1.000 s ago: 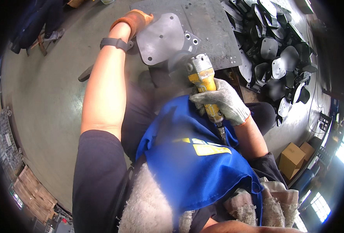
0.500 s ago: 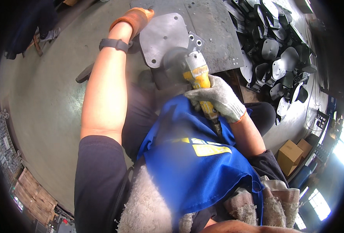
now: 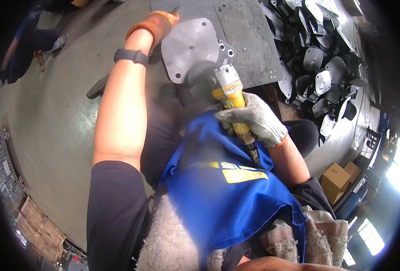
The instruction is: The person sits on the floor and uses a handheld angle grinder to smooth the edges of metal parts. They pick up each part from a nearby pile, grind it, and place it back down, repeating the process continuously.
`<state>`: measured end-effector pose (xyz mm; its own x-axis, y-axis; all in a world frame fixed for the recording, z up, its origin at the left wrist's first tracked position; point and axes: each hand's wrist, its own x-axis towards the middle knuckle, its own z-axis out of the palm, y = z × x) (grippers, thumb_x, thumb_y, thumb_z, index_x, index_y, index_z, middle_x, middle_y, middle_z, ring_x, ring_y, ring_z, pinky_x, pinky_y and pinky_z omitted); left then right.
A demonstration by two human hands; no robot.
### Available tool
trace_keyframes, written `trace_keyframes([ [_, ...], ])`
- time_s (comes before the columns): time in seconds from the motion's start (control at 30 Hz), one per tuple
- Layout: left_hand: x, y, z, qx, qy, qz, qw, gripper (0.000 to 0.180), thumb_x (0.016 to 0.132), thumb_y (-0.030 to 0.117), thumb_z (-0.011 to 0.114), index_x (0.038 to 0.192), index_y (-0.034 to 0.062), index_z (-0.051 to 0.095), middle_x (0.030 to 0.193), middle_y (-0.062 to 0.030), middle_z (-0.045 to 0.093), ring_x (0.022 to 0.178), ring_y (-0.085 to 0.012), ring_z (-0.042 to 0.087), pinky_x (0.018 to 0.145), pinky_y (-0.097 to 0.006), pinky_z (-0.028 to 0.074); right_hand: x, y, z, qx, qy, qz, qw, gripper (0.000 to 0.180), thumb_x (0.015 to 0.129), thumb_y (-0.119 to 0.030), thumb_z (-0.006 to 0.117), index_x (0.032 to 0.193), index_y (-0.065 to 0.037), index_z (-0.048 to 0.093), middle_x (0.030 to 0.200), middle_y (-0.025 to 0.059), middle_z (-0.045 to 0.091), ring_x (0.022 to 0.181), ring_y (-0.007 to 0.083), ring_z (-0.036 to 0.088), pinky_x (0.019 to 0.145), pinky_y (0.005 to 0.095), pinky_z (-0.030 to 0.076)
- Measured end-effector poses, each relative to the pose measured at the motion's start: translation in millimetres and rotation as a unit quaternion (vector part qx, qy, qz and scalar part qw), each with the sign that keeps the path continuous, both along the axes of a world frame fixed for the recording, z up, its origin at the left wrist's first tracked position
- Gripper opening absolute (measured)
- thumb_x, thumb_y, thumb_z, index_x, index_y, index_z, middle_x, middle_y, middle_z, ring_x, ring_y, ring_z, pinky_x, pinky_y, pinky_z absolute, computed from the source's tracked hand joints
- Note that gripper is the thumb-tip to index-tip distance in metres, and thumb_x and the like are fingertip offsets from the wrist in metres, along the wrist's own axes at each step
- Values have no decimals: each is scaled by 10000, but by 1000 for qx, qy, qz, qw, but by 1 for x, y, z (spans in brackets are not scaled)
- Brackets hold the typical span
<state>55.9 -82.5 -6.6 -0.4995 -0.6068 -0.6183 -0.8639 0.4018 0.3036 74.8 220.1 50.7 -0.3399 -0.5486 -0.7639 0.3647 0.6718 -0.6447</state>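
Note:
In a grey knit glove, my right hand point(image 3: 256, 118) is closed round the yellow body of an angle grinder point(image 3: 230, 92). Its disc point(image 3: 203, 74) is a grey blur beside the near edge of a flat metal plate point(image 3: 191, 45); whether they touch I cannot tell. The plate has rounded corners and small holes. My left hand point(image 3: 158, 26), in an orange glove, is closed at the plate's far left edge. What its fingers hold is hidden. Right of the plate lies a small dark piece with holes point(image 3: 227, 50).
A dark worktop point(image 3: 254, 45) lies under the plate. To its right is a heap of similar metal parts point(image 3: 315, 58). Cardboard boxes point(image 3: 335, 180) stand at the right. Another person's leg point(image 3: 37, 43) shows at the far left. A blue apron point(image 3: 227, 212) covers my lap.
The grinder and my right hand have shifted slightly toward me, and the plate sits a little lower in view. At the far left, the other person has moved.

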Motion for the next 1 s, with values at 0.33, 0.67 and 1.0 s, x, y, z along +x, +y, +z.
trace_keyframes([
  [0.33,-7,-11,-20,15,-17,15,1000,674,1019,561,383,1432,59,562,1455,-189,585,1301,-421,583,1071,-549,453,-17,2,-8,-17,-23,-20,999,302,877,-164,802,1079,22,677,779,71,686,622,151,656,607,284,547],
  [0.67,-3,-19,-42,-122,27,-64,990,551,1054,463,412,1172,8,700,1154,-273,702,1105,-470,655,915,-503,555,-20,1,-4,-27,-63,-26,997,314,880,-201,798,1059,29,681,802,71,685,648,153,658,624,286,546],
  [1.0,2,-17,-37,-99,46,-60,992,672,1037,576,419,1178,-17,702,1160,-292,701,1133,-515,623,935,-516,530,1,22,4,26,-49,5,998,312,843,-174,855,1045,-13,680,808,49,692,651,119,661,614,263,542],
])
